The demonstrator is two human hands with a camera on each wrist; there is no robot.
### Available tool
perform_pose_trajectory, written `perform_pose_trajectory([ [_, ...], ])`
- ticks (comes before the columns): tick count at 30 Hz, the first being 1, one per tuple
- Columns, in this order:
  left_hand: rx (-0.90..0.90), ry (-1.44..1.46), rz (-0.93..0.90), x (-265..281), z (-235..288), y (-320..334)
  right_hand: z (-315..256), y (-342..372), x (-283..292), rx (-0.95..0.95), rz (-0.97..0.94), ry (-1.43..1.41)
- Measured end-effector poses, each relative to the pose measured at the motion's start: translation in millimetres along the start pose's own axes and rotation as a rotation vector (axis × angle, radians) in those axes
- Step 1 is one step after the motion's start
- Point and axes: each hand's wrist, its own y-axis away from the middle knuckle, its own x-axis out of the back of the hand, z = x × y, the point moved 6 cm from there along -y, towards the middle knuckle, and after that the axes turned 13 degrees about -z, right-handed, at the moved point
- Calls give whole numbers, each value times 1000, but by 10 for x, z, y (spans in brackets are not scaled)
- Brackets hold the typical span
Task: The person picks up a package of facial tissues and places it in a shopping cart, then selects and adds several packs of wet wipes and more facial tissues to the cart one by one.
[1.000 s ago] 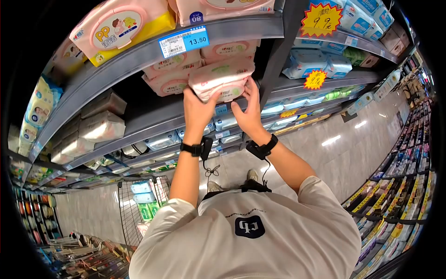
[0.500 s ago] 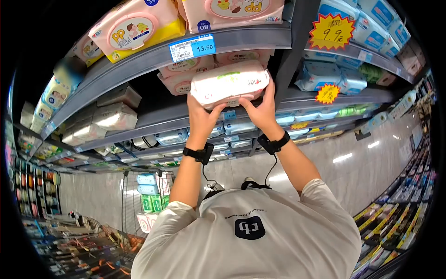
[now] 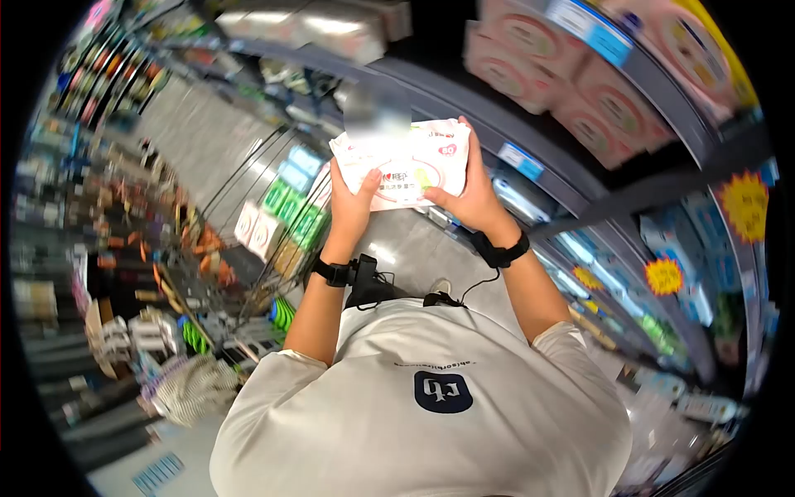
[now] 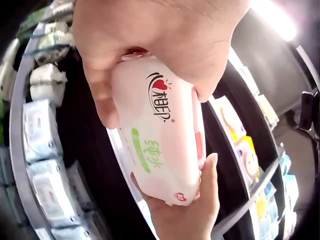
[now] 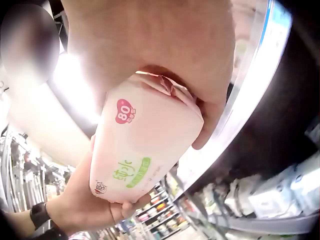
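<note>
A pale pink pack of wet wipes (image 3: 402, 161) is held out in front of the chest, its lid side facing up in the head view. My left hand (image 3: 352, 199) grips one end, with the thumb laid over the top. At the opposite end my right hand (image 3: 480, 195) holds on the same way. In the left wrist view a long side of the wipes pack (image 4: 157, 130) shows green lettering and a red heart logo. The right wrist view shows the pack's folded end (image 5: 170, 87) tucked against my right palm.
Shelves with pink wipes packs (image 3: 530, 70) rise at the upper right, their grey edge (image 3: 464, 112) just beyond the hands. Yellow price signs (image 3: 664, 276) hang farther right. At left stands a wire cart holding green packs (image 3: 286, 203) and pink-white packs (image 3: 258, 228).
The wipes pack has come away from the shelf and been turned, so its lid side shows on top. The head view has swung left, bringing the cart nearer the middle. Both hands keep hold.
</note>
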Motion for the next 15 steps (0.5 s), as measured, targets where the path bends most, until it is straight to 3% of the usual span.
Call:
perform_pose_trajectory([
  [2,8,81,122,405,-8,218,-2,-237,-433,3,-79,-121],
  [7,211,-265,257,1542,-172,870,139,-756,-1702,-40,-299,-333],
  [10,197,-171,346,2100,-155,1268,89,-989,-2476,-86,-480,-427],
  [15,356,-127,494,3116,-607,1937,333,-1205,-3779,-136,-635,-388],
])
